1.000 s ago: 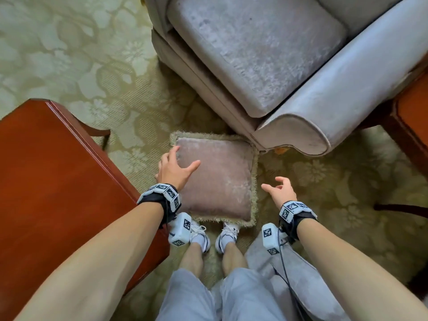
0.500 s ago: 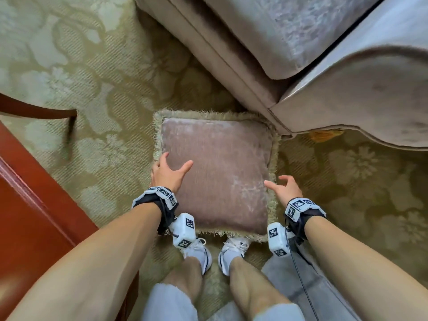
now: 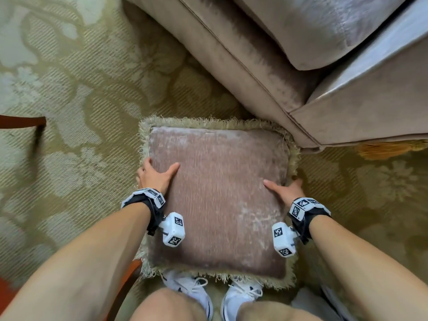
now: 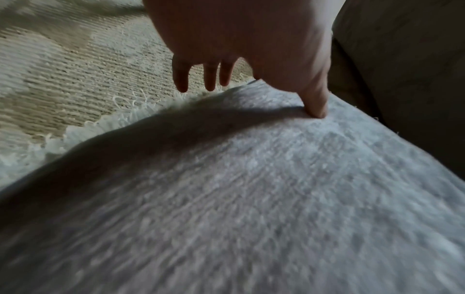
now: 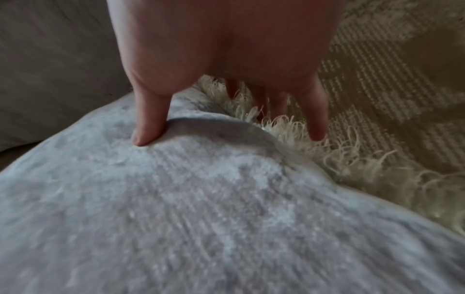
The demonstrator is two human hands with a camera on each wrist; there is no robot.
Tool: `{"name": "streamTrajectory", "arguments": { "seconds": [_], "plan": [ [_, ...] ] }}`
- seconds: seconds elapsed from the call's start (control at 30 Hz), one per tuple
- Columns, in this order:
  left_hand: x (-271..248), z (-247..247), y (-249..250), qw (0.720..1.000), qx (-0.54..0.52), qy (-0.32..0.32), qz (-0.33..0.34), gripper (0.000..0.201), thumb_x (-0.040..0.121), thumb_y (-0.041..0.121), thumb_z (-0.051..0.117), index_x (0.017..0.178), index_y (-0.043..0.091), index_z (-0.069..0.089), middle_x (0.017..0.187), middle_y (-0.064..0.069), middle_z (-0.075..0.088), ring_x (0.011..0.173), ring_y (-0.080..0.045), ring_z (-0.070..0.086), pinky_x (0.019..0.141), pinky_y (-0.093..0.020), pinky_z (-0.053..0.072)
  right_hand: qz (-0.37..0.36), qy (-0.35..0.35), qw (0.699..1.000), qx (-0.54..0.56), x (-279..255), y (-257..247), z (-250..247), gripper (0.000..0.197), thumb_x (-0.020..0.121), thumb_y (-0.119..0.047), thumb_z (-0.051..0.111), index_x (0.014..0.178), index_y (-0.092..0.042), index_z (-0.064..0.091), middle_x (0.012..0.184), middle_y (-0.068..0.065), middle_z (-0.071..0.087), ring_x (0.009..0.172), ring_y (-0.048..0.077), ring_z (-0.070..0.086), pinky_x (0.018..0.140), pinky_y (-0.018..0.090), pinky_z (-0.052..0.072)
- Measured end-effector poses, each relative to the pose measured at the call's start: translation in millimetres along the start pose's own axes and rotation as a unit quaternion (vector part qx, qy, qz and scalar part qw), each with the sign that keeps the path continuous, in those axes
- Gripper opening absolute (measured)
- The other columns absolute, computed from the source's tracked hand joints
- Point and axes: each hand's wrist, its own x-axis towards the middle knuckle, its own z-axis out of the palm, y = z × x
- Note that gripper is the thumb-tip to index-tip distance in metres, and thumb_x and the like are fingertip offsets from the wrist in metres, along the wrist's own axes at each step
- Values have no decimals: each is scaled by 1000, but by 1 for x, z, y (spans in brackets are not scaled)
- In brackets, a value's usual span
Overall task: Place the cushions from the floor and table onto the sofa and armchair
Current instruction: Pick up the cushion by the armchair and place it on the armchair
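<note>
A dusty-pink velvet cushion (image 3: 217, 200) with a cream fringe lies flat on the carpet, its far right corner against the beige armchair (image 3: 254, 66). My left hand (image 3: 157, 176) sits on its left edge: the thumb (image 4: 318, 107) presses into the top, and the straight fingers (image 4: 181, 79) point down over the fringe. My right hand (image 3: 286, 191) mirrors it on the right edge, with the thumb (image 5: 148, 129) denting the velvet and the fingers (image 5: 315, 123) reaching down into the fringe. Neither hand's fingers are curled round the cushion (image 4: 251, 199).
The patterned green-gold carpet (image 3: 81, 100) spreads to the left and right. A dark wooden table leg (image 3: 23, 122) shows at the left edge, and red wood (image 3: 7, 295) at the bottom left. My white shoes (image 3: 192, 288) stand just behind the cushion's near fringe.
I have bent lower over the cushion. Both hands came down from hovering above it onto its left and right edges, thumbs now pressing on the top.
</note>
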Motion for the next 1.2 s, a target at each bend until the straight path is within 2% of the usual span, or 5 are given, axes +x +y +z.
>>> {"name": "streamTrajectory", "arguments": {
  "seconds": [0.2,0.3,0.67,0.87,1.2],
  "plan": [
    [22,6,-8,995,-30,-56,-83,140,53,73,78,154,24,-6,161,-17,6,147,-37,11,115,-60,15,-6,-23,1000,9,17,3,6,101,65,-44,86,141,0,36,136,16,53,120,33,55,98,38,41],
    [19,3,-7,985,-85,-100,-111,140,60,64,81,153,22,-14,158,-19,21,139,-39,32,113,-54,25,-11,-40,999,35,21,8,7,102,62,-43,88,142,-5,38,131,8,56,118,31,56,98,37,42],
    [-41,-24,-10,984,-116,-74,-109,122,67,53,82,153,8,8,150,-18,37,131,-36,45,108,-45,35,-61,-85,994,42,-11,25,-11,117,37,-56,91,139,-21,46,125,0,65,109,20,62,103,43,45],
    [-81,-41,-16,989,-109,-36,-97,113,69,51,81,150,8,16,146,-16,44,127,-35,48,105,-42,37,-83,-77,993,31,-58,32,-25,83,60,-25,91,133,-12,52,120,0,66,109,21,62,103,38,43],
    [-161,-95,-17,987,-138,41,-74,101,63,55,82,139,11,34,134,-14,55,120,-35,54,104,-44,41,-140,-42,988,41,-133,33,-58,81,68,-12,87,136,-6,44,126,9,63,115,26,60,108,44,41]
  ]
}}
